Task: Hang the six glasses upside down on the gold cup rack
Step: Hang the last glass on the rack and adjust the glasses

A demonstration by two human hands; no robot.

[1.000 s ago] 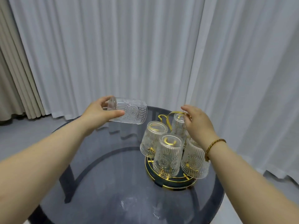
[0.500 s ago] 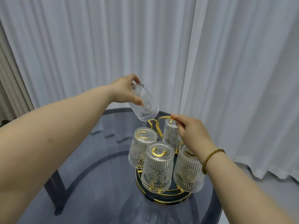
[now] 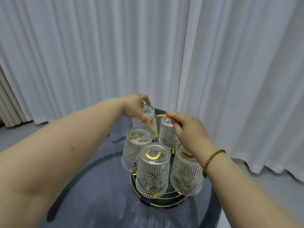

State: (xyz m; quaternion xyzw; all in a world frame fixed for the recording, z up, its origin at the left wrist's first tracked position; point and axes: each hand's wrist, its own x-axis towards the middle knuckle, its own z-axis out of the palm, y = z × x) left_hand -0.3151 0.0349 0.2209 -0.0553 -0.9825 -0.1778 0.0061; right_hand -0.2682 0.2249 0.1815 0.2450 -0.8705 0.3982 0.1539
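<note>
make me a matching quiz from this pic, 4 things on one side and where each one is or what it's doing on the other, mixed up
Things
1. left hand
2. right hand
3. bracelet
4. nearest glass

States
A. around the right wrist
B. hanging upside down at the front of the rack, untouched
C. gripping a glass at the back left of the rack
D. pinching the gold handle

Pairs: 1-C, 2-D, 3-A, 4-B

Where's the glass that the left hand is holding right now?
The held glass is upside down at the far left of the gold cup rack, gripped by the left hand, just behind the near-left hung glass and beside the gold loop handle.
</note>
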